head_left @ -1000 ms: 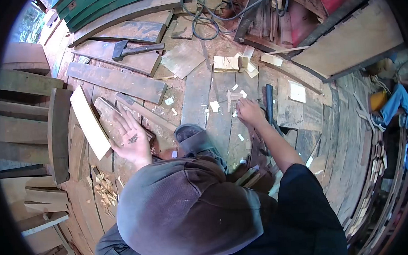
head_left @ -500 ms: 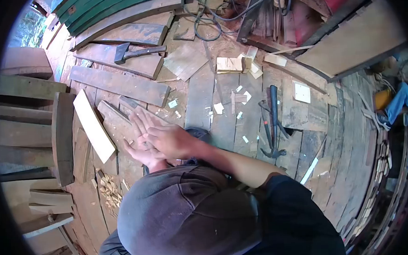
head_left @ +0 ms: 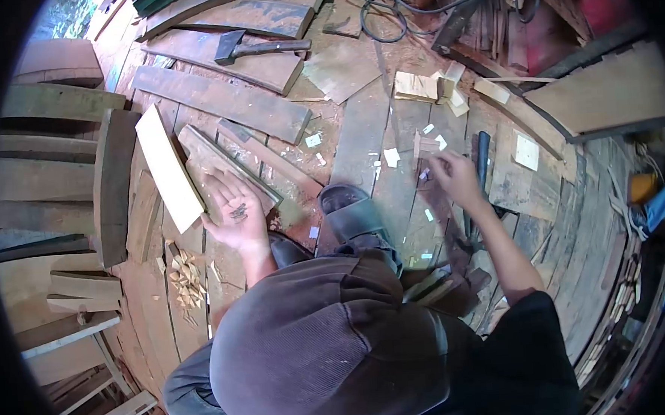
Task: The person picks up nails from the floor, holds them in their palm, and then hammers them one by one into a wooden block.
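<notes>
My left hand (head_left: 237, 216) is palm up with its fingers spread, and several small dark nails or screws (head_left: 238, 212) lie on the palm. To its left is a long pale board (head_left: 169, 167). My right hand (head_left: 455, 177) is held out over the floor, its fingers bent together near small pale scraps (head_left: 391, 158); whatever the fingertips may hold is too small to make out. Just right of it stands out the dark handle of a tool (head_left: 483, 158), whose lower part is partly hidden by my forearm and shadow.
An axe-like hammer (head_left: 268, 48) rests on planks at the top. Wood blocks (head_left: 415, 87) and a square pale plate (head_left: 526, 152) lie at the right. Wood chips (head_left: 186, 279) are piled at lower left, beside stacked curved boards (head_left: 113, 189). A sandal (head_left: 351, 212) is between the hands.
My right hand has left my left palm and moved right, over the floor scraps. The left palm now shows its small dark pieces. The view has shifted, and the sandals have come into sight.
</notes>
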A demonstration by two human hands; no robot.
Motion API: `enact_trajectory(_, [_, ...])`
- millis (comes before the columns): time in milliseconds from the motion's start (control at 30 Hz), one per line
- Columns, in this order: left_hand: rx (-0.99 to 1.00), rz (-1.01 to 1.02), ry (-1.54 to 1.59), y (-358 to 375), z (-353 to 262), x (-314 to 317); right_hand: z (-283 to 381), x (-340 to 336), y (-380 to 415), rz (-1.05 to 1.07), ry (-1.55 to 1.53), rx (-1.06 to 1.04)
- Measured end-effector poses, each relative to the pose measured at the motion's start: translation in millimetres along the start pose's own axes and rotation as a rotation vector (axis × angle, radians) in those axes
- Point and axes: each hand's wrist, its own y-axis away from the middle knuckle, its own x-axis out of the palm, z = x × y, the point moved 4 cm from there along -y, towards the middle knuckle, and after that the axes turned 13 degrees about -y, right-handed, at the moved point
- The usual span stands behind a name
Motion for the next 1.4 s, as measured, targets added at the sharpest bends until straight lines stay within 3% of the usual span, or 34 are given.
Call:
enact_trajectory(67, [0.043, -0.170, -0.054, 1, -12, -13, -27, -30, 32, -0.004, 0.158, -0.059])
enact_trajectory(133, [0.088, -0.286, -0.149, -2, -25, -41, -59, -46, 84, 0.046, 0.138, 0.174])
enact_trajectory(200, [-0.172, 0.144, -0.139, -10, -47, -78, -84, -53, 145, 0.094, 0.204, 0.115])
enact_trajectory(300, [-0.062, -0.237, -0.105, -4, -18, -35, -67, -52, 215, 0.030, 0.026, 0.319])
enact_trajectory(333, [-0.063, -0.185, -0.066, -5, -14, -31, -56, -47, 228, -0.004, -0.050, 0.322])
enact_trajectory(367, [-0.065, -0.133, -0.027, -5, -11, -27, -46, -43, 234, 0.004, 0.128, 0.219])
enact_trajectory(400, [-0.047, -0.137, -0.074, -4, -6, -20, -37, -38, 237, 0.017, 0.303, 0.115])
enact_trajectory(467, [-0.093, 0.053, -0.096, -6, -1, -17, -32, -38, 234, -0.104, 0.316, 0.157])
enact_trajectory(567, [-0.060, -0.052, -0.112, 0, 9, -6, -40, -35, 236, -0.299, 0.296, 0.151])
enact_trajectory(800, [-0.061, -0.047, -0.050, 27, 32, 43, -48, -38, 241, -0.297, 0.263, 0.184])
enact_trajectory(1067, [-0.086, -0.048, -0.140, 17, 40, 24, -49, -43, 244, -0.374, 0.188, 0.093])
enact_trajectory(1400, [-0.303, -0.032, -0.299, 28, 85, 7, -53, -46, 248, -0.445, 0.155, 0.108])
